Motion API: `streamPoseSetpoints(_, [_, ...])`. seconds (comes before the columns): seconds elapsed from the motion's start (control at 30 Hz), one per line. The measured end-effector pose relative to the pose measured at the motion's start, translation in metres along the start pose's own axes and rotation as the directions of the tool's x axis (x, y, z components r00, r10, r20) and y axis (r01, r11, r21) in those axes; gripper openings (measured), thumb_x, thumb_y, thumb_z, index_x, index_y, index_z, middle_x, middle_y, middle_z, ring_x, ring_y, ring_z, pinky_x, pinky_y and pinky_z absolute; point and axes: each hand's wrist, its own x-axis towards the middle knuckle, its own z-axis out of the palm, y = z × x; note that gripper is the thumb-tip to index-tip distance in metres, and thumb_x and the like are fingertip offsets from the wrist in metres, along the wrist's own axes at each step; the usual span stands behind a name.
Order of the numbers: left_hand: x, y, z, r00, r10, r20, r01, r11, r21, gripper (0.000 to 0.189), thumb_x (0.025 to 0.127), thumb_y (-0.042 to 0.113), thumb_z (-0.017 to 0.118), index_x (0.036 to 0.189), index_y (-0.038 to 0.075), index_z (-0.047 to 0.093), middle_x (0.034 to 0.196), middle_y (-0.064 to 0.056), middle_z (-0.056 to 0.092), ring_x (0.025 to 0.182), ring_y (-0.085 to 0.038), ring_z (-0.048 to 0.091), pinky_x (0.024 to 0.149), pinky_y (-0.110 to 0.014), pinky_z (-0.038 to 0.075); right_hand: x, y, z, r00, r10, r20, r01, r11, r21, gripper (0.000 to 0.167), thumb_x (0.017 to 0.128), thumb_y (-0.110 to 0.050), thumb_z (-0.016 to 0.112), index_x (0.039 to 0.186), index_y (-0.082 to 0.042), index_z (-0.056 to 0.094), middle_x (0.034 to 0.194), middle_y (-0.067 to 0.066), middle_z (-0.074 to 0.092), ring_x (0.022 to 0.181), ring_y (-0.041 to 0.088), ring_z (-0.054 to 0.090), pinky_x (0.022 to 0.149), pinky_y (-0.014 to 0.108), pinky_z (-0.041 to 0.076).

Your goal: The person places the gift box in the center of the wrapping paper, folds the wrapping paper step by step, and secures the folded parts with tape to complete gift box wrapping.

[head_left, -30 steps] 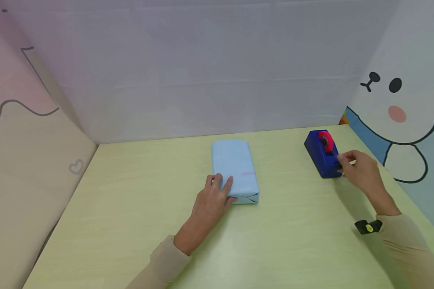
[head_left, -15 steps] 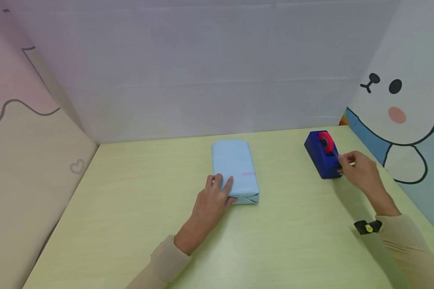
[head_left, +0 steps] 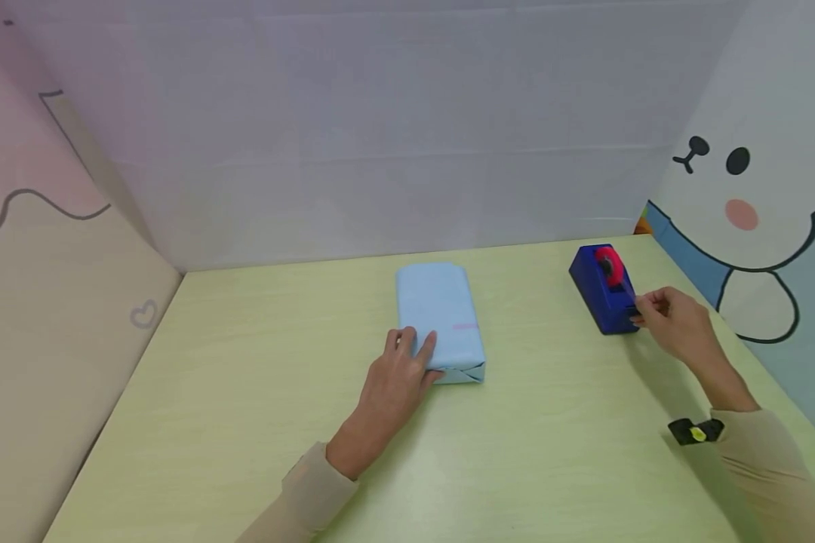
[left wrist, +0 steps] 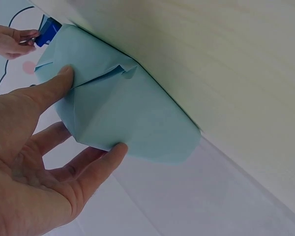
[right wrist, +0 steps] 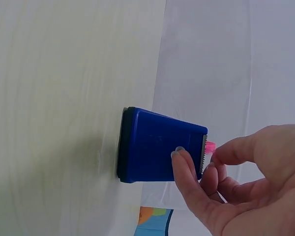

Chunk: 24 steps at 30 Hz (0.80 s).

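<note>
A flat package wrapped in light blue paper [head_left: 441,305] lies mid-table, a faint pink strip on its top. My left hand [head_left: 394,385] grips its near left corner. In the left wrist view, the thumb presses the folded end of the package [left wrist: 132,108] while the fingers bend over its edge. To the right stands a blue tape dispenser [head_left: 594,298] with a red-cored roll [head_left: 609,265]. At its cutter my right hand [head_left: 679,324] pinches the tape end. The right wrist view shows thumb and forefinger together beside the serrated blade [right wrist: 203,157], another fingertip touching the dispenser's front.
The pale wood-look table [head_left: 244,362] meets a white sheet [head_left: 380,151] at the back. A cartoon-printed panel [head_left: 740,226] stands close behind the right arm, and a pink and cream panel [head_left: 47,302] borders the left side.
The right hand has shifted very slightly, still at the dispenser's cutter. The left hand, package and dispenser have stayed in place.
</note>
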Motion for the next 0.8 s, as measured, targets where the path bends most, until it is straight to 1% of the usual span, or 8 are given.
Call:
streamPoseSetpoints(0.1, [0.0, 0.0, 0.0, 1.0, -0.001, 0.004, 0.001, 1.0, -0.009, 0.056, 0.08, 0.036, 0.089, 0.125, 0.007, 0.072, 0.108, -0.018, 0.06, 0.099, -0.035, 0.057, 0.054, -0.03, 0.056, -0.001, 0.002, 0.0, 1.0, -0.006, 0.001, 0.006, 1.0, -0.006, 0.036, 0.107, -0.023, 0.048, 0.109, 0.012, 0.057, 0.097, 0.03, 0.071, 0.09, 0.045, 0.069, 0.055, 0.024, 0.044])
streamPoseSetpoints(0.2, [0.0, 0.0, 0.0, 1.0, -0.001, 0.007, 0.001, 1.0, -0.003, 0.056, 0.08, 0.036, 0.088, 0.125, 0.007, 0.072, 0.108, -0.017, 0.06, 0.099, -0.035, 0.057, 0.054, -0.03, 0.056, -0.003, 0.005, 0.0, 1.0, -0.012, 0.007, 0.012, 1.0, -0.009, 0.034, 0.106, -0.023, 0.048, 0.107, 0.009, 0.059, 0.097, 0.027, 0.073, 0.088, 0.041, 0.067, 0.055, 0.024, 0.043])
streamPoseSetpoints(0.3, [0.0, 0.0, 0.001, 1.0, 0.001, 0.002, -0.001, 1.0, 0.005, 0.056, 0.08, 0.037, 0.088, 0.125, 0.007, 0.072, 0.108, -0.017, 0.06, 0.099, -0.035, 0.057, 0.054, -0.029, 0.056, -0.005, 0.007, 0.0, 1.0, -0.012, 0.019, 0.012, 1.0, -0.002, 0.035, 0.106, -0.025, 0.048, 0.106, 0.008, 0.059, 0.101, 0.028, 0.072, 0.09, 0.038, 0.065, 0.056, 0.024, 0.043])
streamPoseSetpoints(0.43, [0.0, -0.001, 0.001, 1.0, 0.002, -0.003, -0.002, 1.0, 0.011, 0.057, 0.08, 0.038, 0.088, 0.125, 0.008, 0.073, 0.108, -0.017, 0.06, 0.099, -0.034, 0.057, 0.054, -0.029, 0.056, -0.009, 0.008, -0.002, 0.999, 0.0, 0.042, 0.0, 1.0, 0.017, 0.039, 0.107, -0.029, 0.047, 0.108, 0.008, 0.059, 0.108, 0.031, 0.07, 0.096, 0.042, 0.063, 0.058, 0.023, 0.044])
streamPoseSetpoints(0.57, [0.0, -0.001, 0.002, 1.0, -0.002, 0.0, 0.002, 1.0, 0.014, 0.057, 0.08, 0.038, 0.088, 0.125, 0.008, 0.073, 0.108, -0.017, 0.06, 0.099, -0.034, 0.057, 0.054, -0.029, 0.056, -0.011, 0.008, -0.002, 0.999, 0.0, 0.048, -0.001, 1.0, 0.028, 0.04, 0.107, -0.031, 0.048, 0.108, 0.008, 0.06, 0.109, 0.031, 0.07, 0.1, 0.044, 0.064, 0.059, 0.021, 0.045])
streamPoseSetpoints(0.67, [-0.001, -0.001, 0.002, 1.0, -0.005, 0.003, 0.005, 1.0, 0.012, 0.057, 0.08, 0.038, 0.088, 0.125, 0.008, 0.073, 0.108, -0.017, 0.06, 0.1, -0.034, 0.057, 0.054, -0.029, 0.056, -0.012, 0.01, -0.002, 0.999, -0.002, 0.048, 0.0, 1.0, 0.03, 0.04, 0.107, -0.031, 0.049, 0.107, 0.007, 0.06, 0.109, 0.031, 0.07, 0.099, 0.042, 0.064, 0.059, 0.021, 0.045])
streamPoseSetpoints(0.8, [-0.001, -0.001, 0.002, 1.0, -0.003, 0.005, 0.003, 1.0, 0.012, 0.057, 0.08, 0.038, 0.088, 0.126, 0.008, 0.073, 0.108, -0.017, 0.06, 0.1, -0.034, 0.057, 0.055, -0.029, 0.056, -0.013, 0.012, -0.003, 0.998, 0.014, 0.068, -0.017, 0.999, 0.036, 0.041, 0.107, -0.033, 0.049, 0.106, 0.006, 0.06, 0.111, 0.03, 0.069, 0.097, 0.038, 0.062, 0.061, 0.023, 0.044])
